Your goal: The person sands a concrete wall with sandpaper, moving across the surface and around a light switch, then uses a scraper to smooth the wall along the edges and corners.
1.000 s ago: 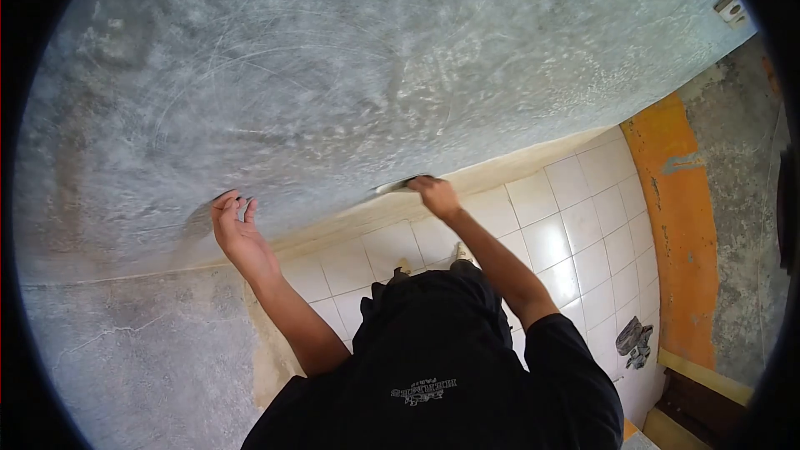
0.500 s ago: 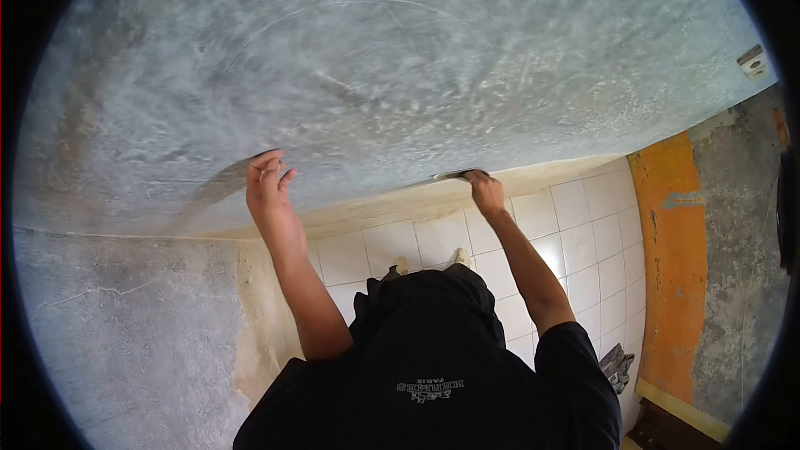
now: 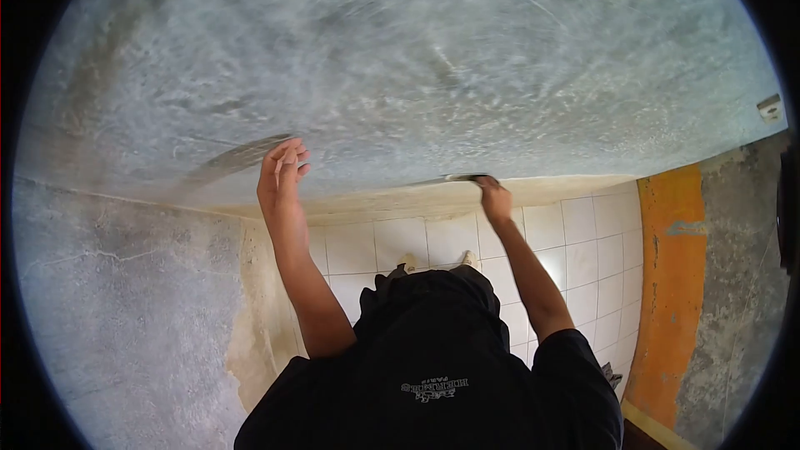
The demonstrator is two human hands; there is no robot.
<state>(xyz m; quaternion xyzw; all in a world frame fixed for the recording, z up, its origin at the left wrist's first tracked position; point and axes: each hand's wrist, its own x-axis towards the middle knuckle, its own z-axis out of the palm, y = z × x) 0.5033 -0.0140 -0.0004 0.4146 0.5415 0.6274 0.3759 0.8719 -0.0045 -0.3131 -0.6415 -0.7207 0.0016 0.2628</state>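
Note:
My right hand point(image 3: 497, 202) is closed around the handle of a scraper with a thin flat metal blade point(image 3: 461, 177). The blade points left and lies along the lower part of the grey wall point(image 3: 533, 108), just above a bare cream strip point(image 3: 562, 187). Further left, my left hand point(image 3: 284, 171) is raised close to the same wall, its fingers loosely bent and apart with nothing in them. A dark curved shadow point(image 3: 229, 162) falls on the wall beside it.
White floor tiles point(image 3: 546, 229) lie below the wall, with my feet on them. A grey side wall point(image 3: 142, 308) meets it at the left. An orange painted band point(image 3: 667, 283) runs down the right wall. A socket point(image 3: 769, 108) sits at the far right.
The view has turned, so the wall markings sit further right and the socket lower. My left hand has risen slightly against the wall; my right hand still holds the scraper low down.

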